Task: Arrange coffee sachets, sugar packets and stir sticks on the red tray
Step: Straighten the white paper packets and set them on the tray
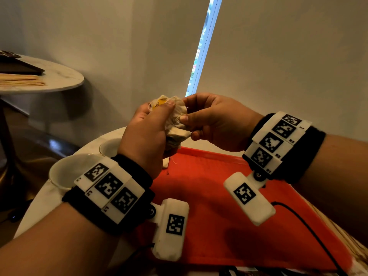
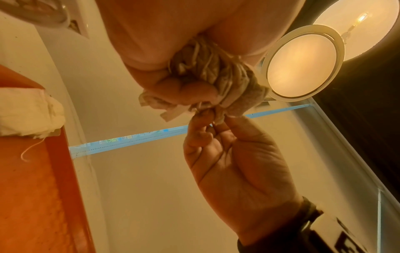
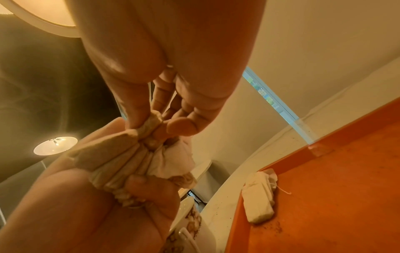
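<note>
Left hand: I see my left hand (image 1: 146, 134) raised above the far edge of the red tray (image 1: 219, 206), back of the hand toward me, fingers curled round a crumpled bundle of cloth-like sachets (image 1: 175, 118) and gripping it in the fist.
Left thumb: I see it lying across the top of the bundle, pointing right.
Right hand: my right hand (image 1: 217, 122) is level with the left and just beside it, palm turned toward the left hand, thumb and forefinger pinching one edge of the same bundle; the other fingers are loosely curled below.
Wrists: both forearms come in from the bottom corners, and each wears a black band with white marker blocks.
Bundle: I see it held in the air between both hands, above the tray's far rim and not touching it.
Loose sachet: from the right wrist view I see one white sachet (image 3: 258, 196) lying on the tray against its far rim, a thin string trailing from it.
Tray: it sits on a round white table (image 1: 39, 206) under my forearms.
Cups: two white cups (image 1: 67, 172) stand on the table just left of the tray.
Side table: I see pale stir sticks (image 1: 22, 79) lying on a second round table (image 1: 59, 76) at far left, well apart from the tray.
</note>
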A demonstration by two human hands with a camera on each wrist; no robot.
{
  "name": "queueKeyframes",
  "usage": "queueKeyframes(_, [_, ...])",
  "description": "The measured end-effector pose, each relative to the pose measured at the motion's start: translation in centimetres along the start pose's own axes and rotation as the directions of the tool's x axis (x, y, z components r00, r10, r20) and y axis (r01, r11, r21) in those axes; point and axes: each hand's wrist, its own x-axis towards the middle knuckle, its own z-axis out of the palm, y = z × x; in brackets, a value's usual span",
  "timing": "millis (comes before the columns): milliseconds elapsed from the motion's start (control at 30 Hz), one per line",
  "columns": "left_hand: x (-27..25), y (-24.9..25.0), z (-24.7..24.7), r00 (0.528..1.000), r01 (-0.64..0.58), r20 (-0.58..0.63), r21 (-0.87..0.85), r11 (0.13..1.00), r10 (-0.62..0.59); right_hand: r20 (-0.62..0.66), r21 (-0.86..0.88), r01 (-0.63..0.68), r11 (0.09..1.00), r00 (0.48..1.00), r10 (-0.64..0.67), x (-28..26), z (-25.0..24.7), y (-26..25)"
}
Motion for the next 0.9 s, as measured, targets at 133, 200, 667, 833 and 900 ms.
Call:
queueKeyframes(133, [0.1, -0.1, 0.0, 1.0, -0.003, -0.021, -0.041, 0.999, 0.002, -0.022, 0.028, 0.0, 1.0, 1.0, 0.001, -0.1, -0.1, 0.2])
queueKeyframes(200, [0.2, -0.1, -0.1, 1.0, -0.001, -0.029, -0.061, 0.998, 0.0, -0.032, 0.045, 0.006, 0.999, 0.999, -0.004, -0.1, -0.2, 0.3])
queueKeyframes(667, [0.4, -0.2, -0.4, 0.996, 0.008, -0.088, -0.006, 1.0, -0.009, -0.098, 0.081, 0.03, 0.996, 0.995, -0.022, -0.5, -0.9, 1.2])
queueKeyframes(833, [0.5, -0.1, -0.5, 0.994, -0.003, -0.112, -0.013, 1.0, 0.001, -0.128, 0.007, 0.029, 1.0, 0.991, -0.027, -0.6, -1.0, 1.7])
queueKeyframes(900, [0.4, 0.1, -0.6, 0.992, -0.015, -0.127, -0.008, 1.0, 0.014, -0.185, -0.043, -0.002, 0.999, 0.983, -0.007, -0.5, -1.2, 2.0])
